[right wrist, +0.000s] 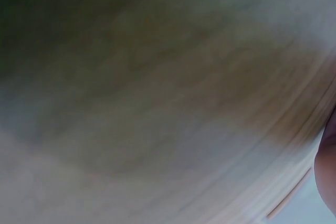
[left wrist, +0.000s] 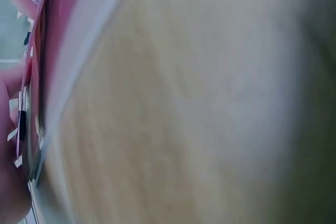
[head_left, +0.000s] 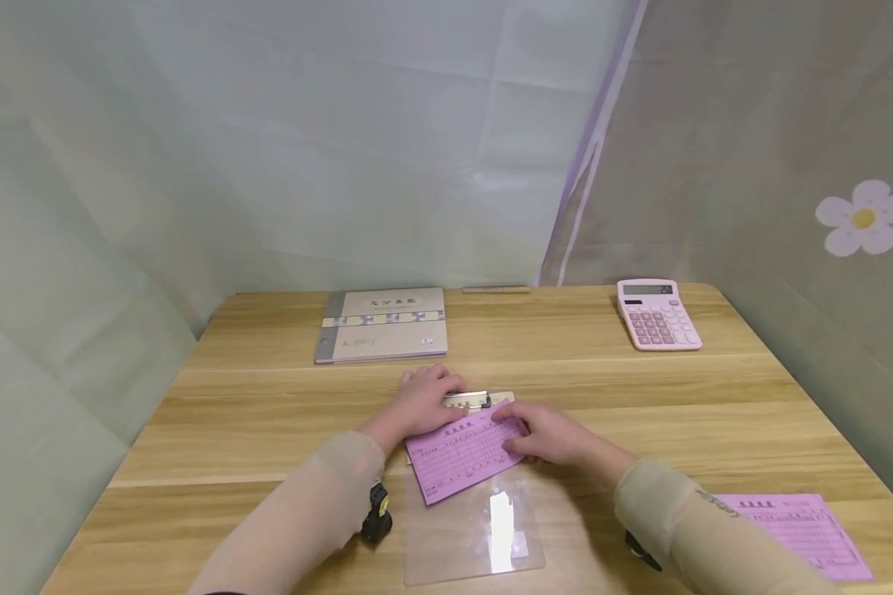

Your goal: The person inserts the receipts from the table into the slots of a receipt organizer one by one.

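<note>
A clear clipboard [head_left: 465,545] lies on the table in front of me, its metal clip [head_left: 467,400] at the far end. My left hand [head_left: 420,401] grips the clipboard at the clip, thumb on the near side and fingers beyond. Over the board's upper half, a pink printed form [head_left: 465,454] lies slanted. My right hand [head_left: 554,434] pinches that form at its right edge. In the left wrist view, part of the left hand [left wrist: 11,182] shows beside the stacked edges of board and pink paper. Only a sliver of the right hand [right wrist: 326,177] enters the right wrist view.
Another pink form [head_left: 807,529] lies at the near right, partly behind the right sleeve. Toward the back are a large pad or book [head_left: 387,326], a pen [head_left: 496,289] and a pink calculator [head_left: 656,314]. Curtains [head_left: 387,149] hang behind the wooden table [head_left: 268,421].
</note>
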A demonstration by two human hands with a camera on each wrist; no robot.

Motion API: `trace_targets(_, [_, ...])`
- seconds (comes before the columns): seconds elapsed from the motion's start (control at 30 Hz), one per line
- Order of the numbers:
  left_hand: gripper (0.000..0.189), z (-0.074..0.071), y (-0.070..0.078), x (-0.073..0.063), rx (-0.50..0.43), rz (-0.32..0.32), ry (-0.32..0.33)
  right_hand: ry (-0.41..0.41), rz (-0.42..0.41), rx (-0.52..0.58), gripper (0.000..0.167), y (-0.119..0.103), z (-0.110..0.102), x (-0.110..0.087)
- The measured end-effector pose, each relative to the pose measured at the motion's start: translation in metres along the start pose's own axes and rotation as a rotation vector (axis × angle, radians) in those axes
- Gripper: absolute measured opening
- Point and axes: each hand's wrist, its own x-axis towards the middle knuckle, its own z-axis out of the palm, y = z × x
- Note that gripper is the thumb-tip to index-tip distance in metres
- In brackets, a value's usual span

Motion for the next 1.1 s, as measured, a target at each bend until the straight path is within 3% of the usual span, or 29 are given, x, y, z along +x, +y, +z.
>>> trace_targets(0.27, [0.038,0.002,0.004,0.003,0.02,-0.004,0.004,0.035,-0.002,-0.062,0.044,0.004,0.004,0.002])
trace_targets(0.47, [0.036,0.0,0.007,0.003,-0.003,0.025,0.018,0.053,-0.004,-0.067,0.045,0.003,0.004,0.003])
trace_targets(0.67, [0.033,-0.002,0.004,0.007,0.047,0.072,-0.002,0.093,-0.041,-0.156,0.044,0.0,0.005,0.004])
trace_targets(0.87, [0.029,-0.009,0.001,0.01,-0.002,0.092,-0.052,0.133,-0.051,-0.249,0.045,-0.001,0.008,0.008])
trace_targets(1.1, [0.025,-0.013,0.001,0.012,-0.051,0.069,-0.073,0.185,0.017,-0.234,0.05,-0.005,0.012,0.012])
